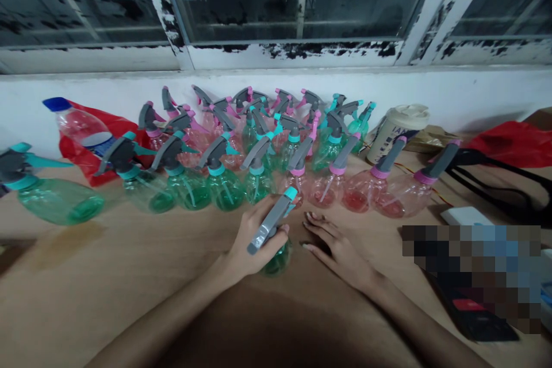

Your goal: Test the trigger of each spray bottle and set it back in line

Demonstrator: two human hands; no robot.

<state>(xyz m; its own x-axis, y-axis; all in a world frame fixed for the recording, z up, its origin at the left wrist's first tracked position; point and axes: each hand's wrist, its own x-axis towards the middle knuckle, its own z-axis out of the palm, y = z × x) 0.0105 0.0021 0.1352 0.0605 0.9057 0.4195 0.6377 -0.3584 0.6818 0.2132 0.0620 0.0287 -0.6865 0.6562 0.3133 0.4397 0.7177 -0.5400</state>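
My left hand is wrapped round the neck of a green spray bottle with a grey and turquoise trigger head. That bottle stands on the table close to me, its lower body showing below my fingers. To its right, my right hand rests on the tabletop, fingers stretched out and holding nothing. Just beyond both hands runs a front row of spray bottles, green ones with turquoise collars on the left and pink ones with pink collars on the right. Several more pink and green bottles crowd behind them, partly hidden.
A clear bottle with a blue cap leans on a red bag at left. Behind the row's right end stand a pale printed cup and black straps. A dark phone-like object lies at right, partly blurred out. Windows line the wall.
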